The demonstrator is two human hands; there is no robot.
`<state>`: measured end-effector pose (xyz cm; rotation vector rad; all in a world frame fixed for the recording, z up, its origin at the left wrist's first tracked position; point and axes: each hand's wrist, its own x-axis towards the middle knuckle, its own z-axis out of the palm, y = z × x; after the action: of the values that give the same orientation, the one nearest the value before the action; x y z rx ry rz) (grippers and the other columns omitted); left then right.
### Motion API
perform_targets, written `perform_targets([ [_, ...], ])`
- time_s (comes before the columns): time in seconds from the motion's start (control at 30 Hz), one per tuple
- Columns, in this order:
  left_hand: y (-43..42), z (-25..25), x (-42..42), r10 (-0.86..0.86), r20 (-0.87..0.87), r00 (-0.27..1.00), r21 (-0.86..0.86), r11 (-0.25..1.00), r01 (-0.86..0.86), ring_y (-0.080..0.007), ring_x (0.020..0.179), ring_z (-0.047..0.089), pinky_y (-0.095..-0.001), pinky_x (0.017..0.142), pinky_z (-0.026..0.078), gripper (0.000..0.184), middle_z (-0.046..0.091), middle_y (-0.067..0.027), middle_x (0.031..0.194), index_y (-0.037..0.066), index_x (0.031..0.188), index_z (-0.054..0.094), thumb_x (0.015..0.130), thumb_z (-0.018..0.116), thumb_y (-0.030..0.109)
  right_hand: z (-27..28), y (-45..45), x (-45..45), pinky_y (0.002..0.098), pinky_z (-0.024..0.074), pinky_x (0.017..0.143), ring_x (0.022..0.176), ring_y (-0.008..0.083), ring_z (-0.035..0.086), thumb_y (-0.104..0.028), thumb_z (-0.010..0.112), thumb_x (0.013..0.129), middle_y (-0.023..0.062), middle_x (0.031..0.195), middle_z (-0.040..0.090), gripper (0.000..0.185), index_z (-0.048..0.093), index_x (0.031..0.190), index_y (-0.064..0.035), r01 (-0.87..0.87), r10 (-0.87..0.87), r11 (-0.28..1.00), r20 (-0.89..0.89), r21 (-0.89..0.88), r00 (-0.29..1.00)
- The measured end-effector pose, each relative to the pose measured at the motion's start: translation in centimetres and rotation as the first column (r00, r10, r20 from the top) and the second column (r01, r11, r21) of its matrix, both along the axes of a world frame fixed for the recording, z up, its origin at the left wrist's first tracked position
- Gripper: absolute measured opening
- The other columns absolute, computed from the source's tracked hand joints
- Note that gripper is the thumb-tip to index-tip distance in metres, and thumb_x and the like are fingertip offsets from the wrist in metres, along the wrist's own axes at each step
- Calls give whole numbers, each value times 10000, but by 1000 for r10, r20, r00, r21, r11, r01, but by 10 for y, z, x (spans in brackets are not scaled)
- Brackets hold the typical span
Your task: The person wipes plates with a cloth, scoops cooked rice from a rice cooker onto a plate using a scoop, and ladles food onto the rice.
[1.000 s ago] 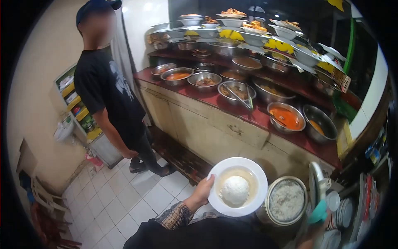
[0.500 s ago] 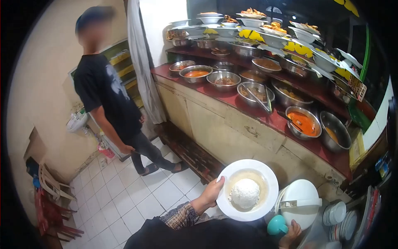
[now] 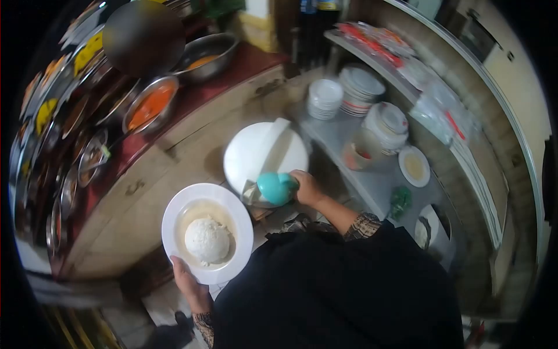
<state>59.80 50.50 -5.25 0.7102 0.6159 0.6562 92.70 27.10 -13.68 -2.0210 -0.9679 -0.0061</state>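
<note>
My left hand (image 3: 189,285) grips the near edge of a white plate (image 3: 172,215). On the plate sits a rounded mound of white rice (image 3: 207,239). My right hand (image 3: 309,189) is closed round the handle of a teal cup (image 3: 274,189). The cup is in front of a round white lidded container (image 3: 247,154), at its near right side; whether they touch I cannot tell. The container's lid looks closed, with a broad handle band across it.
To the left, a red-topped counter holds several metal bowls, one with orange sauce (image 3: 152,104). On the right, a grey table (image 3: 343,157) carries stacked white plates (image 3: 360,87), a small plate (image 3: 414,167) and a green bundle (image 3: 401,202). Plastic packets (image 3: 433,113) lie on the shelf above.
My view has swung right and down, bringing the plate stacks and shelf into fuller view. The standing person has left the frame. Both hands keep the plate and the cup.
</note>
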Motion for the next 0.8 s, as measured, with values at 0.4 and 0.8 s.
perform_targets([
  [0.4, -23, 21, 124, -119, -172, 978, 28, 992, 126, -230, 1125, 550, -361, 952, 443, 498, 536, -120, 1269, -19, 1324, 414, 1017, 369, 371, 100, -156, 183, 425, 417, 973, 1149, 387, 513, -112, 566, 776, 235, 1265, 512, 424, 565, 1187, -4, 651, -695, 637, 58, -412, 717],
  [0.8, -57, 31, 210, -82, -195, 977, 6, 996, 85, -235, 1140, 541, -361, 966, 434, 503, 528, -123, 1284, -16, 1327, 418, 1011, 383, 374, -52, -350, 355, 479, 420, 943, 1079, 436, 562, -216, 523, 795, 292, 1118, 598, 379, 624, 1110, -30, 799, -894, 242, 193, -551, 404],
])
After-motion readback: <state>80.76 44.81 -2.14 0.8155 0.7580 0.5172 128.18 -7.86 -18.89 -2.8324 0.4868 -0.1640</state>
